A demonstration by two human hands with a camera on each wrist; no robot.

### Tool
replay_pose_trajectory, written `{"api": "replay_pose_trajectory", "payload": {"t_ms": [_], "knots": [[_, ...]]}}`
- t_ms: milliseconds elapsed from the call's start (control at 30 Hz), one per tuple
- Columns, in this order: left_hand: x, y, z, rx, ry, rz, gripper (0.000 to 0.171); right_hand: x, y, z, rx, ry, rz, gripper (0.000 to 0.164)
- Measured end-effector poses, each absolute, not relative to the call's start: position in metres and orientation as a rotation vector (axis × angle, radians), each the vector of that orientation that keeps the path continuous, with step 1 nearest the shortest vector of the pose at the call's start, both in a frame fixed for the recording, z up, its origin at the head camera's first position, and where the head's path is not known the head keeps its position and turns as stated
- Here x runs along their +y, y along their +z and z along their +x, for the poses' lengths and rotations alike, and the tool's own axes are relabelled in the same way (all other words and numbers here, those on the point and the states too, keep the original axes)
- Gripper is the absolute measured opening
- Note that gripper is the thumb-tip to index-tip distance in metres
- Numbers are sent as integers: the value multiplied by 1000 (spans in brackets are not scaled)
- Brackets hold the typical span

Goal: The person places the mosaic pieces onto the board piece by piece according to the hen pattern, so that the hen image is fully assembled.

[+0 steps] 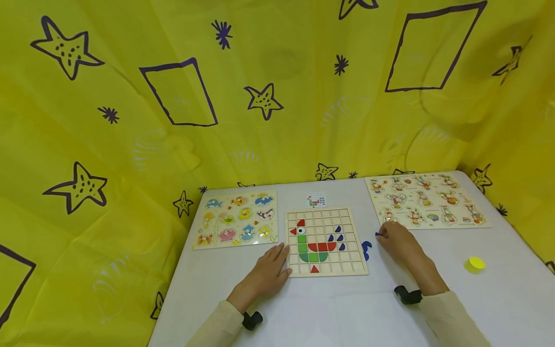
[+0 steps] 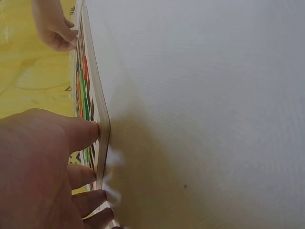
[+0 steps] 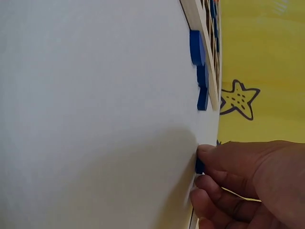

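A wooden grid board (image 1: 364, 268) lies on the table, with red, green and blue pieces forming a bird on it. A red triangle (image 1: 314, 269) sits in its bottom row. My left hand (image 1: 266, 272) rests at the board's left edge, thumb (image 2: 88, 133) and fingertips touching the rim. To the right of the board, my right hand (image 1: 401, 246) pinches a small blue piece (image 3: 199, 165) between thumb and fingers, close over the table. Several loose blue pieces (image 1: 366, 250) lie between that hand and the board.
A pattern card (image 1: 315, 200) with the same bird lies behind the board. Sea-animal puzzle board (image 1: 199, 207) stands left; another animal puzzle board (image 1: 483, 223) is at the back right. A yellow cylinder (image 1: 474, 264) is on the right. Behind hangs a yellow curtain (image 1: 286, 149).
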State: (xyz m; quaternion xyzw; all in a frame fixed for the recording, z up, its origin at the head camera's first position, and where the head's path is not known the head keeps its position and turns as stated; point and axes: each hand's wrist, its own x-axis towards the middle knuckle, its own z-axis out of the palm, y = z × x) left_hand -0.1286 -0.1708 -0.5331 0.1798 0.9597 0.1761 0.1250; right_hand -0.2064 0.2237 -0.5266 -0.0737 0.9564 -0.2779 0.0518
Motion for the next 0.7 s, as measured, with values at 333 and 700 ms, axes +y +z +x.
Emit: {"api": "replay_pose_trajectory", "payload": {"t_ms": [333,700], "knots": [[-171,-533,-129,2793,503,510,68,185,-525,-217,2882,-921,-214,18],[-169,-533,-129,2792,502,486,69,156,-529,-228,2886,-1000,-281,18]]}}
